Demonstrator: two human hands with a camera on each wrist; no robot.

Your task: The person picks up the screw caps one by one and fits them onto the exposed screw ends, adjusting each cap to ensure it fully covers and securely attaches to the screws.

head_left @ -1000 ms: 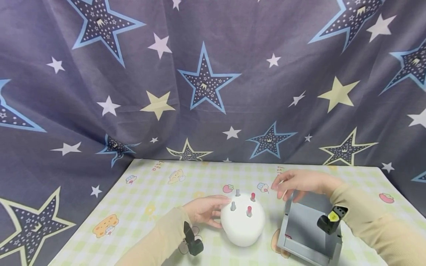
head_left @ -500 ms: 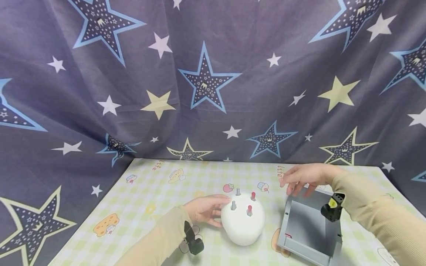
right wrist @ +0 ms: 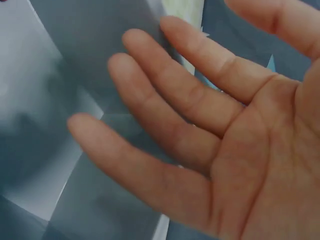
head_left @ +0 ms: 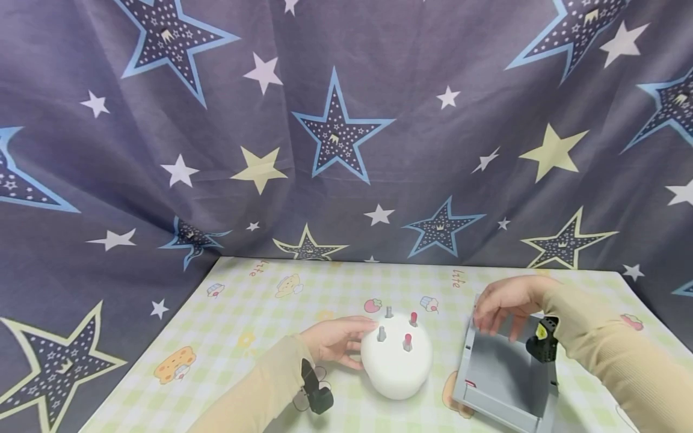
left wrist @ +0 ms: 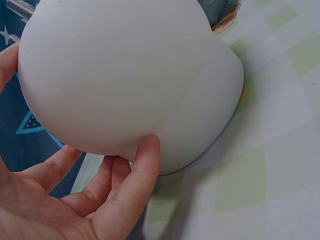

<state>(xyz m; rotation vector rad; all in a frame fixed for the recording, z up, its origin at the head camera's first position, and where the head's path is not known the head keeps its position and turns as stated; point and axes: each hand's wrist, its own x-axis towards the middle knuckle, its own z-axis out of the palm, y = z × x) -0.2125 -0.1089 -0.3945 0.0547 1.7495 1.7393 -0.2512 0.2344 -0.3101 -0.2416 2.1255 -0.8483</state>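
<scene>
A white rounded body (head_left: 396,367) stands on the table, with two grey threaded posts (head_left: 381,334) and two red-tipped posts (head_left: 408,341) sticking up from its top. My left hand (head_left: 338,341) rests against its left side. In the left wrist view, loosely bent fingers (left wrist: 142,175) touch the smooth white surface (left wrist: 125,85). To the right lies a shallow grey open box (head_left: 500,367). My right hand (head_left: 506,302) hangs over its far end, fingers pointing down. Spread fingers and a bare palm show in the right wrist view, with the box's grey walls (right wrist: 45,90) behind.
A checked tablecloth (head_left: 260,337) with printed cartoon figures covers the table. Behind it hangs a dark curtain (head_left: 346,204) with stars. A small dark red piece (head_left: 470,383) sits on the box's left inner wall near its front corner.
My right hand has moved right from beside the box's far left corner, then dipped over the far end of the box. The left hand and the white body have stayed in place.
</scene>
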